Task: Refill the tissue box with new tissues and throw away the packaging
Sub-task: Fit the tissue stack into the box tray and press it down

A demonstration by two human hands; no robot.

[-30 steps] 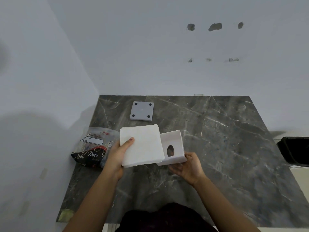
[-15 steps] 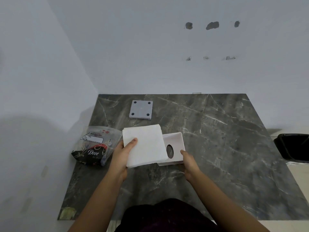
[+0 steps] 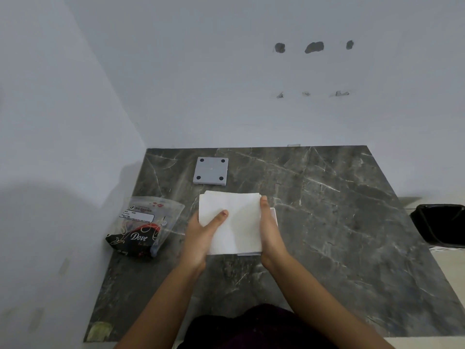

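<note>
Both hands held the tissue stack over the box.

Left of the stack (image 3: 230,222) lay the wrapper (image 3: 143,226); left hand (image 3: 201,235) and right hand (image 3: 269,230) gripped its sides, the box (image 3: 273,215) just showing beneath; the bin (image 3: 440,226) stood far right.

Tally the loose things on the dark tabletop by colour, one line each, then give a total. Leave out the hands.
White: 2, the tissue stack and the tissue box mostly hidden under it
Grey: 1, the square lid with four dark pads
Black and clear: 1, the wrapper
Total: 4
</note>
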